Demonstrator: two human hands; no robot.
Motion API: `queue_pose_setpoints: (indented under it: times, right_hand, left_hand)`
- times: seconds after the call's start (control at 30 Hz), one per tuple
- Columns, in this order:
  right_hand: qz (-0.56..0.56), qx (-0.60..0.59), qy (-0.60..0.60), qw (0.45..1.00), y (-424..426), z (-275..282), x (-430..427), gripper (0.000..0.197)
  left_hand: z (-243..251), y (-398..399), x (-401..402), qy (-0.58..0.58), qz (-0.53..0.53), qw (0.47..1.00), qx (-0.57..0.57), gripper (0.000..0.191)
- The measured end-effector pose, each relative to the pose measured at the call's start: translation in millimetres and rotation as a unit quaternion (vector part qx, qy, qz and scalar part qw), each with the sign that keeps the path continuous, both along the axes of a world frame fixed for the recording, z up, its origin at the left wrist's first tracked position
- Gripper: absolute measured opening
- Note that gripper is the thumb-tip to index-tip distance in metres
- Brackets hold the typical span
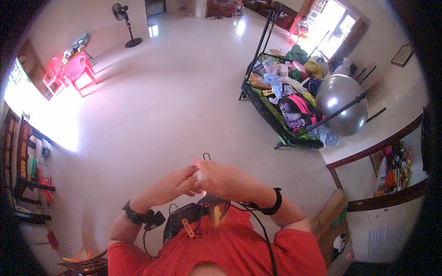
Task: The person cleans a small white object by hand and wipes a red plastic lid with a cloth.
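My two hands meet in front of my chest, above the floor. Between them a small white object [201, 176] shows, mostly covered by fingers, so its kind is unclear. My right hand [221, 179] wraps over it from the right, palm down. From the left, my left hand [169, 185] brings its fingertips against it. A thin metal loop [206, 156] sticks out just beyond the right hand's knuckles; what it joins is hidden. Each wrist wears a black strap, and a small black device [154, 220] is fixed to the left one.
A trampoline [266, 115] at the right is heaped with bags, beside a silver exercise ball [342, 103]. Pink plastic chairs [79, 70] stand by a small table at the left. A pedestal fan [127, 27] stands farther back. Cables [259, 224] hang at my chest. A person [303, 24] sits near the bright doorway.
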State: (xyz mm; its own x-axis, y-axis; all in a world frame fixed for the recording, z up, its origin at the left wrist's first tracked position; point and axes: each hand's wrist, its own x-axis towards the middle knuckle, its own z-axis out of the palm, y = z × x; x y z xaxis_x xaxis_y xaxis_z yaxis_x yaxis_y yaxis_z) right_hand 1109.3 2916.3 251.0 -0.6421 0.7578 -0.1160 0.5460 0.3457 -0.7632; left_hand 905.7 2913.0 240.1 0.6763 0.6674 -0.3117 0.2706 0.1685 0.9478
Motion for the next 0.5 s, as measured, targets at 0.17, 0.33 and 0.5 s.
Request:
queue_pose_setpoints:
  times: [0.17, 0.33, 0.5]
  right_hand:
    - [-0.024, 0.168, 0.018, 0.985, 92, 6, 20, 0.044]
    - [-0.091, 0.253, -0.047, 0.962, 189, -1, -8, 0.038]
    - [-0.106, 0.345, -0.046, 0.932, 287, -6, -56, 0.033]
  left_hand:
    - [-7, 95, 22, -0.075, 0.003, 0.995, -0.064, 0.044]
    - [-40, 188, 10, -0.133, 0.086, 0.983, -0.088, 0.039]
    - [-63, 287, -33, -0.173, 0.120, 0.977, -0.042, 0.045]
